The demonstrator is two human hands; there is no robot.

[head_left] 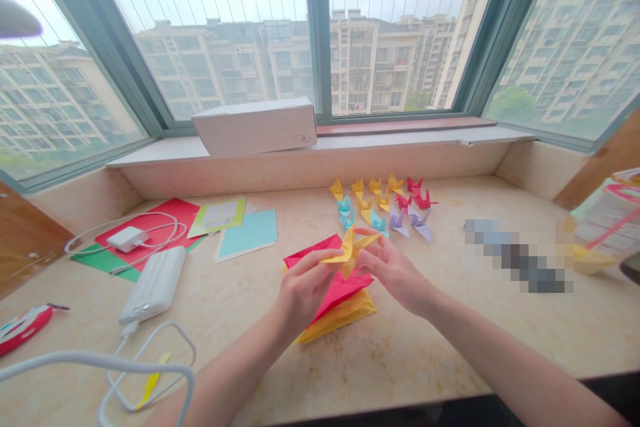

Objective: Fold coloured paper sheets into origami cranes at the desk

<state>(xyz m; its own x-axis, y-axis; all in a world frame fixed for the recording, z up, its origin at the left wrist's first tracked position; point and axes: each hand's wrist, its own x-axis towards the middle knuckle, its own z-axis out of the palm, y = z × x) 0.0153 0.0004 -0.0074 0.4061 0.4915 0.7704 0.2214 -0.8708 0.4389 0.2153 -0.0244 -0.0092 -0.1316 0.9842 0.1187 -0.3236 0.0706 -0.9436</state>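
Note:
Between my two hands is a yellow paper crane (349, 250), held up above the counter. My left hand (307, 280) pinches its left side between thumb and fingers. On the other side, my right hand (393, 270) closes its fingers on the crane's right part. Under the hands lies a stack of red folded paper (333, 300) on yellow paper (345, 318). Just beyond stand finished cranes in rows: yellow cranes (376, 185), red cranes (423, 199), light blue cranes (345, 207) and lilac cranes (419, 221).
On the left lie coloured paper sheets (250, 233), a white charger (127, 238), a white power bank (154, 283) with looped cables, and a red-and-white cutter (30, 330). A white box (255, 127) rests on the sill. At right stands a clear plastic container (610, 220).

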